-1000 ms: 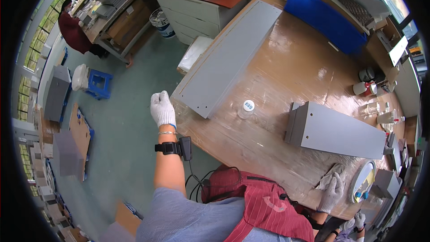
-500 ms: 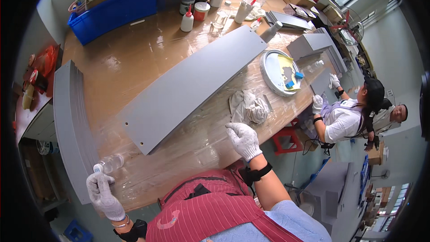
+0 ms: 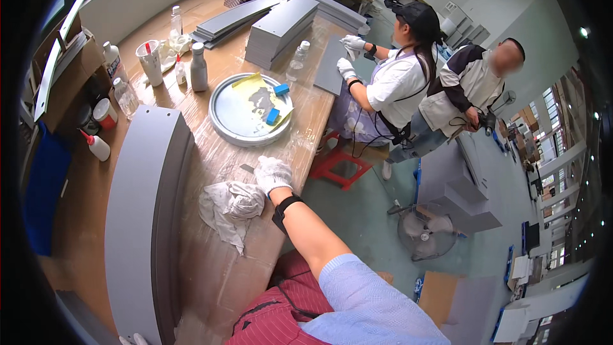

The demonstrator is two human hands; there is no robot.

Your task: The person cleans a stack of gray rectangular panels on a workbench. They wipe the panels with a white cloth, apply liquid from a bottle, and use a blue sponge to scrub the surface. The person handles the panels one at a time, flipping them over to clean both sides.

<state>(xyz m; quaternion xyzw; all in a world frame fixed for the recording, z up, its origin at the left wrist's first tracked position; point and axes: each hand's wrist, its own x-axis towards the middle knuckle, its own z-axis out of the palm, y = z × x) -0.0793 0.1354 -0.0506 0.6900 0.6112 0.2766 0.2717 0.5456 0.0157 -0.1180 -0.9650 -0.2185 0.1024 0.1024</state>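
My right hand (image 3: pixel 273 176), in a white knit glove, is at the table's near edge. Its fingers are curled at the end of a small flat grey scraper blade (image 3: pixel 248 168), which sticks out to their left. Right beside my wrist lies a crumpled white rag (image 3: pixel 231 209). Only the gloved fingertips of my left hand (image 3: pixel 134 340) show, at the bottom edge by a stack of long grey panels (image 3: pixel 137 217); their grip is hidden. Beyond my right hand stands a round grey lid (image 3: pixel 223 129) with a yellow sheet (image 3: pixel 246 87), grey paste and two blue blocks (image 3: pixel 273 116).
Bottles, a cup (image 3: pixel 149 64) and a red-tipped glue bottle (image 3: pixel 96 145) stand at the back left. More grey panels (image 3: pixel 281 29) are stacked farther off. A seated co-worker (image 3: pixel 396 70) handles a panel at the right; another person (image 3: pixel 469 89) stands behind. A floor fan (image 3: pixel 424 236) stands nearby.
My view has swung to the right. My right hand has moved forward past the rag to the scraper blade. My left hand has mostly left the picture.
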